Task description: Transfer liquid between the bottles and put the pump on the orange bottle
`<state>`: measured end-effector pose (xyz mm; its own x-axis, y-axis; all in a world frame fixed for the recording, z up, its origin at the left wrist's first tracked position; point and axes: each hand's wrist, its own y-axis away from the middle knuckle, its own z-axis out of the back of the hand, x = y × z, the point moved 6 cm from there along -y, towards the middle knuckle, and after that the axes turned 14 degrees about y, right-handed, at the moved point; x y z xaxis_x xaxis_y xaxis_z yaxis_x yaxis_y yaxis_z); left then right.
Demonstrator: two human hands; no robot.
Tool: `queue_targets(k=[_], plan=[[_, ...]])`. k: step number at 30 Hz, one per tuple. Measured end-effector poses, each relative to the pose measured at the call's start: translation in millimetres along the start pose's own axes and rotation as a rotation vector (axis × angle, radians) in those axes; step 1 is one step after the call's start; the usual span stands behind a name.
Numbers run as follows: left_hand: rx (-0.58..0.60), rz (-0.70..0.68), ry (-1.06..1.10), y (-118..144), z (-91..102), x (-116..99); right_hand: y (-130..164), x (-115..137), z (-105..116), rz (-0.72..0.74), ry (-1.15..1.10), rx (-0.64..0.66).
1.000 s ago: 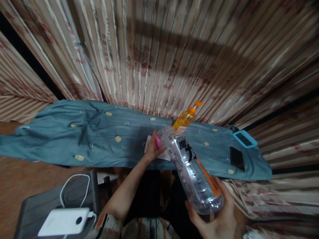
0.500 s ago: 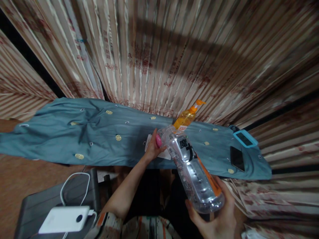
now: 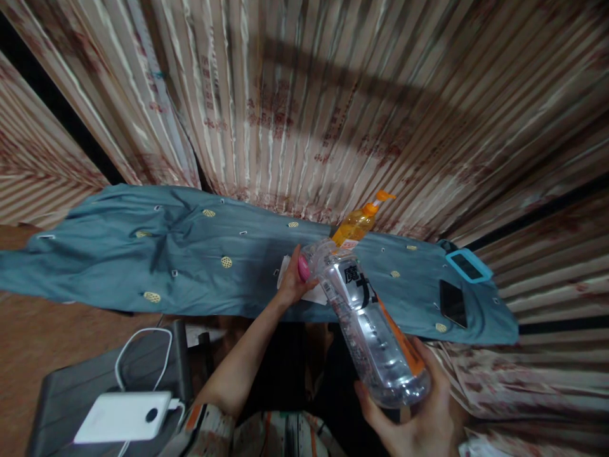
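The right hand [image 3: 419, 406] comes up from the lower edge with its palm turned upward and its fingers curled around the base of a clear plastic bottle [image 3: 368, 320], which slants up and away toward the blue cloth [image 3: 190, 254]. The bottle is ribbed and glossy, with an orange strip and black characters on its label, and its neck end hangs over the near edge of the cloth. The left hand [image 3: 295, 282] reaches forward on a bare, extended forearm to meet that neck, fingers closed about the bottle's top and a pink thumbnail facing up; the cap itself is hidden by the grip. Under this hand a white paper [image 3: 311, 293] lies on the cloth. Just behind the bottle's neck, at the cloth's far edge, stands an orange pump bottle [image 3: 356, 225] of translucent liquid. The cloth is crumpled, dotted with small woven yellow patches.
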<state>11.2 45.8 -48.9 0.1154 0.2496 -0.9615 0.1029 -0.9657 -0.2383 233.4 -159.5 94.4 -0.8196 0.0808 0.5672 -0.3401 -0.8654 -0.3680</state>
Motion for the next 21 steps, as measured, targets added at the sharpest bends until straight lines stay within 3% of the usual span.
queue_targets(k=[12,21], plan=[[0.015,0.017,-0.016,1,1.2,-7,-3,8,4,0.009,0.041,0.0],[-0.007,-0.007,0.022,0,0.7,3,-7,18,10,0.046,0.109,-0.069]])
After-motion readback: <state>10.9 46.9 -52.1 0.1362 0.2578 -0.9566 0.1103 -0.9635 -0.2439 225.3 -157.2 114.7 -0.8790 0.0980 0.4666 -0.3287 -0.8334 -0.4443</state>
